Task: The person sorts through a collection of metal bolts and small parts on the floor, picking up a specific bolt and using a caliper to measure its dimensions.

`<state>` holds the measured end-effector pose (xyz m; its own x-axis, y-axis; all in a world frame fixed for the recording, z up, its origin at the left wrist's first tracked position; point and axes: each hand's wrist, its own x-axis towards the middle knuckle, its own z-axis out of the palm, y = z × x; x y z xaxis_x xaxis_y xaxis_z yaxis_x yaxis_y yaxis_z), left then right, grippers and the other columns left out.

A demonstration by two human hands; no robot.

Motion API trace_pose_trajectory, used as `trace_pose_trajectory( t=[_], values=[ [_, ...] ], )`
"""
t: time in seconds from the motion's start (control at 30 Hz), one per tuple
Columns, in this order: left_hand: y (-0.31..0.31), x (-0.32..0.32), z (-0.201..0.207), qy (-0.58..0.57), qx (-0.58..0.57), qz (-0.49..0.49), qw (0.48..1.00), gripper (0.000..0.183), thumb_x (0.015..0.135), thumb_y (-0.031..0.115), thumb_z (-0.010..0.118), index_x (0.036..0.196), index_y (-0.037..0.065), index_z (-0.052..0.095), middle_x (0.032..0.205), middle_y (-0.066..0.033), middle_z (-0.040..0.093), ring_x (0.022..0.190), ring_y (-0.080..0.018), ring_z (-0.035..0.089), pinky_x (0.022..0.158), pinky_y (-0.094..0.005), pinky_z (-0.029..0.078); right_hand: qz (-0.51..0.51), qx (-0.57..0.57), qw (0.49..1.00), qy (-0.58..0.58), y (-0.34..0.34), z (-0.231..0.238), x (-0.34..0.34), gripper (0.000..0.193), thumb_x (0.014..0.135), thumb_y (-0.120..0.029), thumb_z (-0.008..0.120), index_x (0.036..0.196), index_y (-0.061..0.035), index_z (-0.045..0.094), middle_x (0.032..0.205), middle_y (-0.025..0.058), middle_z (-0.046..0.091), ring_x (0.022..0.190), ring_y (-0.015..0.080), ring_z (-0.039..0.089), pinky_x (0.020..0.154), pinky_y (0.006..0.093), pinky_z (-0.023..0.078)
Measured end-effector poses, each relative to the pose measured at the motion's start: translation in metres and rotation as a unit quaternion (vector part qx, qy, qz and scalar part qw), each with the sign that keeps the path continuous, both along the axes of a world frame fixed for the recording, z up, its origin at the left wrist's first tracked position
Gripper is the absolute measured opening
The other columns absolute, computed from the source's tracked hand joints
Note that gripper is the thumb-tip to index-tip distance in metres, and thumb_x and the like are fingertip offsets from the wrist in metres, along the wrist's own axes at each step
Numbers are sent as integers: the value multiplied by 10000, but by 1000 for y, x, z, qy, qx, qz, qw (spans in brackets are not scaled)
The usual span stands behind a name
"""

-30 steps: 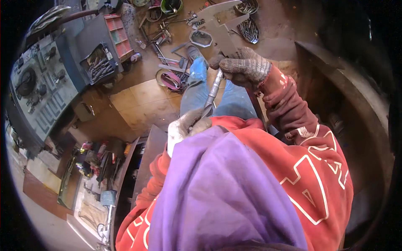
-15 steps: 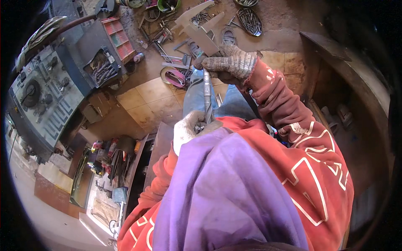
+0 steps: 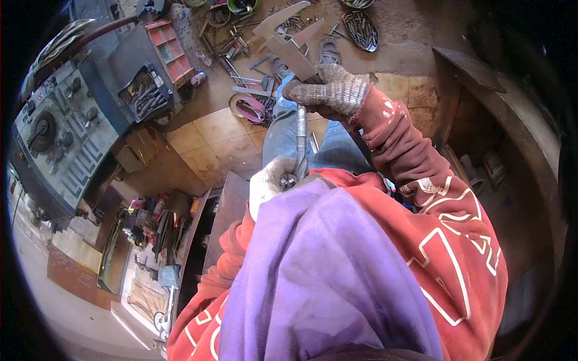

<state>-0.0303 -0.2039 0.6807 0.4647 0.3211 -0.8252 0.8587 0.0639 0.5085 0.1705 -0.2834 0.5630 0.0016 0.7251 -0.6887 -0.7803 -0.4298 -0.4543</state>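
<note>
My right hand, in a worn knitted grey-brown glove, is closed around the lower part of a large flat metal caliper, whose jaws point up and away. Just below those fingers is the upper end of a long silvery drill bit, standing nearly upright in the picture. Its fluted end reaches down beside my left hand. That hand wears a whitish glove, and its fingers are curled around several short metal pieces with shiny round ends. Purple cloth hides part of the left hand and the drill's lower tip.
On the floor ahead lie scattered metal tools, a roll of pinkish band and an oval tray of drill bits. At left stand a machine with a dial panel, a bin of metal parts and a red compartment tray. A wooden bench curves along the right.
The right hand's fingers have shifted slightly down over the drill's upper end. The drill bit has moved a little to the right. The left hand stays in nearly the same place.
</note>
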Motion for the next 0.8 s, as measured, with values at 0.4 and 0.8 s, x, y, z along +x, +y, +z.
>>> trace_pose_trajectory(
  t=[0.4, 0.8],
  values=[
    [8, 10, 5, 39, -29, 8, 999, 309, 767, 147, 823, 1013, 11, 695, 837, -52, 705, 766, -76, 593, 714, -257, 506, 24, 30, 999, -5, -3, -13, 1, 349, 843, -247, 781, 1118, -42, 717, 760, 9, 624, 544, 58, 472, 462, 213, 334],
    [10, -7, -9, 6, 9, -25, 1000, 307, 753, 208, 821, 971, 42, 684, 789, -84, 686, 719, -108, 617, 688, -281, 511, 79, 33, 995, -43, 3, -11, 6, 361, 867, -196, 725, 1194, -48, 691, 832, -3, 640, 589, 57, 475, 509, 214, 365]
  ],
)
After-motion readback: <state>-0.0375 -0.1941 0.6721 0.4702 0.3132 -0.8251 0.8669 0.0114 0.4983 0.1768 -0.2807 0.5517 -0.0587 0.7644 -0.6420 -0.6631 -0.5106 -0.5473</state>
